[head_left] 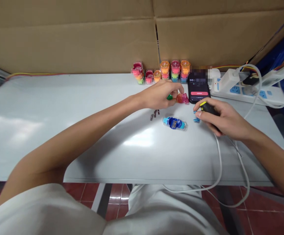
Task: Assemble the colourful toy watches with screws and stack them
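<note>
My left hand [162,93] reaches over the far part of the table, fingers curved and apart. Between and beside its fingertips lie a green plastic piece [169,97] and a pink-red translucent plastic piece [182,98]; a firm grip on either does not show. In my right hand [226,117] is a screwdriver [208,109] with a black handle and yellow end, its thin shaft pointing back toward me. Small light-blue pieces [196,120] are at that hand's fingertips. A blue pencil sharpener [174,123] in a clear case lies between the hands. Several small metal blades [155,114] lie left of it.
Several stacked colourful sharpeners [175,70] stand along the cardboard wall [83,45]. A phone [199,88] lies right of them. Behind my right hand is a white power strip [249,91] with plugs; its white cable [220,160] loops over the table's front edge.
</note>
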`<control>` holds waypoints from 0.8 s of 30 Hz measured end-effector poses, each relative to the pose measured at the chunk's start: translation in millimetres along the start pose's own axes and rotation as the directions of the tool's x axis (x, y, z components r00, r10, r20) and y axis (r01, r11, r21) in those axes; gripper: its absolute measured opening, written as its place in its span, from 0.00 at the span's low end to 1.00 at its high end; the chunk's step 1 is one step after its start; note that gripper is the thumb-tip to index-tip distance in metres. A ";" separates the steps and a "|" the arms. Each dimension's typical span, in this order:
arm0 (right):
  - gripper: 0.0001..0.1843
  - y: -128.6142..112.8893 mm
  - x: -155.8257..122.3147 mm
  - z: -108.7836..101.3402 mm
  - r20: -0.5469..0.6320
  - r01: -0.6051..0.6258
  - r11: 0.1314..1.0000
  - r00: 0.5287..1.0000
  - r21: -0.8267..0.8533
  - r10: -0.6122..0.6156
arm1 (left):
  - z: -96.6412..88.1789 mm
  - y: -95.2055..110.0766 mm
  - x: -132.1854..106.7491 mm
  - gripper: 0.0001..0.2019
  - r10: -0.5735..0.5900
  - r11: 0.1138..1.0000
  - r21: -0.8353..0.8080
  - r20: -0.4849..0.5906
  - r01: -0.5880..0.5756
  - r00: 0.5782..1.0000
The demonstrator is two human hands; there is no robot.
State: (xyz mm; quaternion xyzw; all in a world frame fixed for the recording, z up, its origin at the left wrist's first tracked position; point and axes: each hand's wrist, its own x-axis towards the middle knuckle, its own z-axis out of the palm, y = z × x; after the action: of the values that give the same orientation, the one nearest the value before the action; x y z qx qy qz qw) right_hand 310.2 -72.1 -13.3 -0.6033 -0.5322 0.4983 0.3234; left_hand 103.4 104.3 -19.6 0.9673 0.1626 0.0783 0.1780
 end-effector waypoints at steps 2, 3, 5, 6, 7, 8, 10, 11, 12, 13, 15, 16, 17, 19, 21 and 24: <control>0.11 -0.5 0.4 0.8 -0.004 0.001 1.000 1.000 -0.003 -0.001 | 1.4 0.6 -0.3 0.19 0.019 1.000 0.004 0.003 -0.019 1.000; 0.11 -0.8 0.5 1.2 -0.007 0.003 1.000 1.000 -0.003 -0.003 | 1.7 0.9 -0.9 0.19 0.027 1.000 -0.001 0.003 -0.027 1.000; 0.12 -1.3 0.2 1.7 -0.012 0.006 1.000 1.000 -0.003 -0.006 | 1.2 1.4 -3.3 0.19 0.039 0.999 -0.028 -0.004 -0.039 0.999; 0.12 -1.3 0.0 1.7 -0.013 0.008 1.000 1.000 -0.002 -0.008 | 0.4 1.5 -5.0 0.19 0.042 0.998 -0.050 -0.005 -0.043 0.999; 0.12 -1.0 -0.3 1.5 -0.013 0.009 1.000 1.000 -0.002 -0.009 | -0.5 1.5 -6.8 0.19 0.042 0.996 -0.073 0.000 -0.042 0.999; 0.13 -0.2 -0.4 1.1 -0.015 0.009 1.000 1.000 -0.009 -0.009 | -1.3 1.3 -8.7 0.19 0.038 0.995 -0.094 0.010 -0.037 0.999; 0.14 3.0 0.2 0.1 -0.061 0.029 0.996 0.998 -0.085 -0.035 | -2.2 0.1 -11.9 0.19 0.021 0.993 -0.117 0.028 -0.018 0.999; 0.14 5.4 1.0 -0.4 -0.117 0.059 0.983 0.990 -0.176 -0.080 | -2.0 -0.8 -12.9 0.18 0.017 0.993 -0.118 0.037 -0.012 0.999; 0.14 8.2 2.1 -0.8 -0.180 0.088 0.951 0.973 -0.297 -0.146 | -1.2 -1.7 -13.5 0.17 0.017 0.994 -0.111 0.041 -0.012 0.999; 0.14 11.0 3.5 -1.0 -0.228 0.104 0.899 0.949 -0.425 -0.217 | -0.1 -2.3 -13.8 0.16 0.023 0.995 -0.099 0.040 -0.019 0.999; 0.16 16.1 6.4 -0.7 -0.237 0.102 0.782 0.922 -0.615 -0.307 | 2.9 -1.7 -14.0 0.15 0.041 0.997 -0.063 0.008 -0.040 0.999; 0.15 18.0 7.6 -0.3 -0.207 0.099 0.742 0.928 -0.663 -0.309 | 4.3 0.2 -14.4 0.15 0.048 0.998 -0.040 -0.031 -0.050 0.998; 0.13 19.4 8.5 0.2 -0.169 0.102 0.718 0.941 -0.688 -0.295 | 5.5 3.2 -15.2 0.14 0.056 0.998 -0.022 -0.076 -0.058 0.996; 0.12 20.6 9.0 0.5 -0.107 0.119 0.686 0.955 -0.718 -0.278 | 6.7 12.9 -18.5 0.13 0.073 0.997 -0.024 -0.152 -0.078 0.986; 0.13 20.5 8.1 -1.3 -0.082 0.124 0.649 0.957 -0.750 -0.279 | 6.0 25.4 -24.3 0.12 0.099 0.989 -0.095 -0.132 -0.112 0.986; 0.10 19.9 5.9 -8.8 -0.032 0.122 0.609 0.971 -0.784 -0.235 | 3.3 41.9 -36.5 0.13 0.137 0.971 -0.201 0.013 -0.131 0.991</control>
State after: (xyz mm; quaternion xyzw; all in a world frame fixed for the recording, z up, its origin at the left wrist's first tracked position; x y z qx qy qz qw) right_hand 324.5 -69.7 -30.5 -0.6586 -0.7296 0.1446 0.1142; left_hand 82.0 53.8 -10.6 0.9543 0.0858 0.0930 0.2707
